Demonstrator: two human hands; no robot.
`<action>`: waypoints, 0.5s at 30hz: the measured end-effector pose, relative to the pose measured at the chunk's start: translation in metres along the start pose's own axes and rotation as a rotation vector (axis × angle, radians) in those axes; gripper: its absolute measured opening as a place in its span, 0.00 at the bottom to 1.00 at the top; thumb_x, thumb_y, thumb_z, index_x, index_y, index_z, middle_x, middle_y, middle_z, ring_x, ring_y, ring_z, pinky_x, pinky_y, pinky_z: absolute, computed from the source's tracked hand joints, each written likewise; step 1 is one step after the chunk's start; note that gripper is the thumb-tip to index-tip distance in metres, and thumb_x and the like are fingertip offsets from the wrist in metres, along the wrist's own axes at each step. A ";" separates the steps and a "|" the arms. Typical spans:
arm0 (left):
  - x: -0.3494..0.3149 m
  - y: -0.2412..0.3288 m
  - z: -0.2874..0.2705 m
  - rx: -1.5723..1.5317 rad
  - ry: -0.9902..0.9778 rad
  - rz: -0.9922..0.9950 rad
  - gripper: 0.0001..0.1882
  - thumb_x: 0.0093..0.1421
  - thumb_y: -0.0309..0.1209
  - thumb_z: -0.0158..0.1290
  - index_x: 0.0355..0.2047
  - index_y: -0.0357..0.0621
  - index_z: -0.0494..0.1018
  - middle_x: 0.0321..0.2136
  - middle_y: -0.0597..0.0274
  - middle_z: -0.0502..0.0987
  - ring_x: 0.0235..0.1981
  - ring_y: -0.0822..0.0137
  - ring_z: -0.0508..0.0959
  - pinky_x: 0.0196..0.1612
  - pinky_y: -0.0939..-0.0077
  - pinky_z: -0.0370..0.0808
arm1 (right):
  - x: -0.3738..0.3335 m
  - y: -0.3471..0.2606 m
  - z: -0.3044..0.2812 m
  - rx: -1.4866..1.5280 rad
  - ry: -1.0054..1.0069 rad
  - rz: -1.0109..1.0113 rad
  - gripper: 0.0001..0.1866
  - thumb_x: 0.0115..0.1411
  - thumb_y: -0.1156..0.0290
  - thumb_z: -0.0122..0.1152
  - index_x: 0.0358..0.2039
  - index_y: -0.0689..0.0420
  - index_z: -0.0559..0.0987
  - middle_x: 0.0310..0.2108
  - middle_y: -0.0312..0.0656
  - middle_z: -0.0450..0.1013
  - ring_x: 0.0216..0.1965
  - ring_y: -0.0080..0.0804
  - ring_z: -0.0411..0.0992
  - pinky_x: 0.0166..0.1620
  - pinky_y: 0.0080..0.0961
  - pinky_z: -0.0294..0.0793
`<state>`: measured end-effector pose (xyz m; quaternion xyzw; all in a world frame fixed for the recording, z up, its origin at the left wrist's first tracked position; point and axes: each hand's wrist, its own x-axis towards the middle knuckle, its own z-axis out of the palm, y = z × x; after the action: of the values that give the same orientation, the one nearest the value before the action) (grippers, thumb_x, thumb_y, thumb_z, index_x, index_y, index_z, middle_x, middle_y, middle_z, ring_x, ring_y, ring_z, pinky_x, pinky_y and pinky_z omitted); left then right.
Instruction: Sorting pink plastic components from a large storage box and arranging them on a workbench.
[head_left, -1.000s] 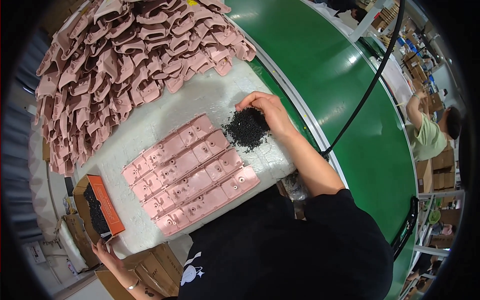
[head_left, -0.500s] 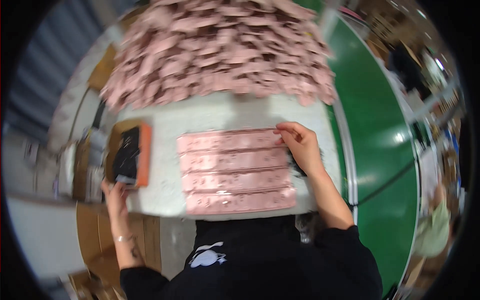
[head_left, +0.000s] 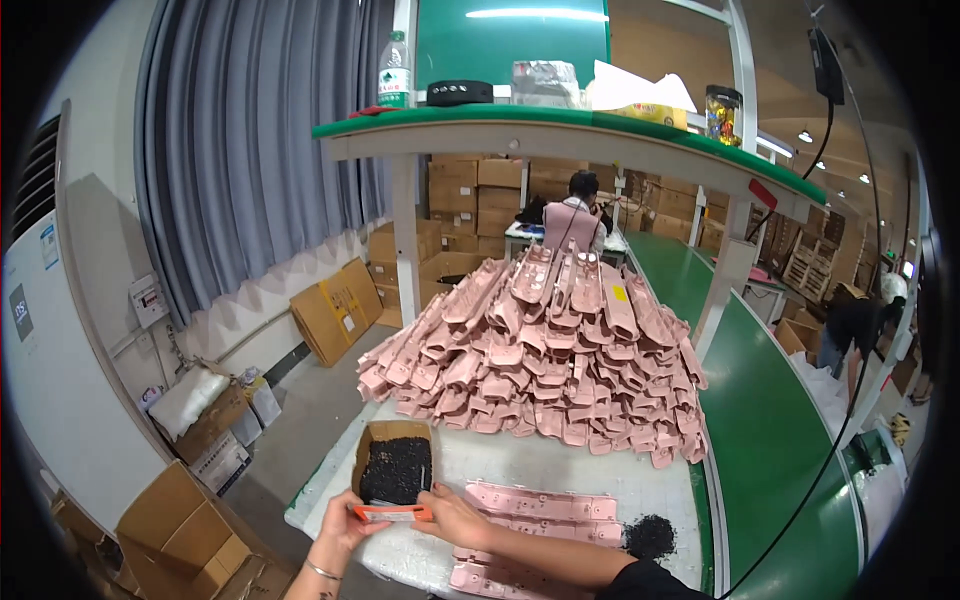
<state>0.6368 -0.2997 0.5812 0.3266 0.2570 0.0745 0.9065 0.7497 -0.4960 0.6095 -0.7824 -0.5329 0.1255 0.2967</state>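
Just in front of me at the table's left is a small cardboard box filled with small black parts. Its near side carries an orange strip. My left hand grips the left end of that side, while the fingers of my right hand close on its right end. Beneath and beside my right forearm, several long pink plastic shells lie in parallel rows, partly covered by the arm. A loose heap of small black pieces sits right of them.
Behind the rows rises a big pile of pink shells. A green-topped shelf spans above, holding a bottle and a jar. A green conveyor runs along the right. One open carton stands lower left. Two people work farther off.
My view has lifted from the tabletop to the room. The right hand has left the pink shells and joined the left at the box, whose orange side now faces me instead of right.
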 end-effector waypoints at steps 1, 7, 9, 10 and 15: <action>-0.004 0.000 0.007 0.000 -0.010 0.010 0.23 0.42 0.27 0.44 0.42 0.39 0.66 0.36 0.49 0.71 0.36 0.48 0.75 0.38 0.47 0.76 | 0.002 0.000 -0.002 0.111 0.045 0.041 0.19 0.50 0.59 0.61 0.28 0.62 0.68 0.40 0.70 0.62 0.44 0.65 0.63 0.45 0.42 0.67; -0.064 0.017 0.054 -0.029 -0.207 0.116 0.32 0.44 0.26 0.41 0.53 0.48 0.50 0.49 0.50 0.61 0.45 0.43 0.71 0.37 0.43 0.75 | -0.006 -0.046 -0.048 0.001 0.277 -0.106 0.17 0.49 0.60 0.62 0.30 0.60 0.70 0.52 0.63 0.58 0.47 0.58 0.65 0.46 0.38 0.69; -0.084 0.036 0.072 0.041 -0.243 0.183 0.31 0.47 0.26 0.42 0.53 0.48 0.49 0.50 0.50 0.60 0.45 0.43 0.70 0.36 0.44 0.76 | -0.004 -0.064 -0.071 0.025 0.328 -0.195 0.17 0.49 0.61 0.63 0.30 0.60 0.71 0.54 0.60 0.57 0.47 0.56 0.65 0.46 0.36 0.69; -0.094 0.049 0.082 0.113 -0.282 0.262 0.30 0.49 0.27 0.43 0.53 0.48 0.47 0.50 0.50 0.59 0.46 0.44 0.70 0.36 0.45 0.76 | -0.002 -0.071 -0.081 0.004 0.367 -0.262 0.17 0.49 0.61 0.63 0.30 0.61 0.71 0.54 0.60 0.57 0.48 0.54 0.65 0.46 0.35 0.69; -0.133 0.117 0.130 0.263 -0.461 0.294 0.29 0.55 0.34 0.47 0.53 0.47 0.46 0.50 0.49 0.59 0.47 0.50 0.70 0.36 0.58 0.80 | 0.006 -0.130 -0.160 -0.138 0.541 -0.523 0.17 0.43 0.67 0.67 0.23 0.64 0.69 0.51 0.64 0.60 0.41 0.55 0.70 0.38 0.36 0.74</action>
<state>0.5936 -0.3212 0.7953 0.4831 0.0019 0.0949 0.8704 0.7350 -0.5099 0.8147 -0.6429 -0.6244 -0.2019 0.3951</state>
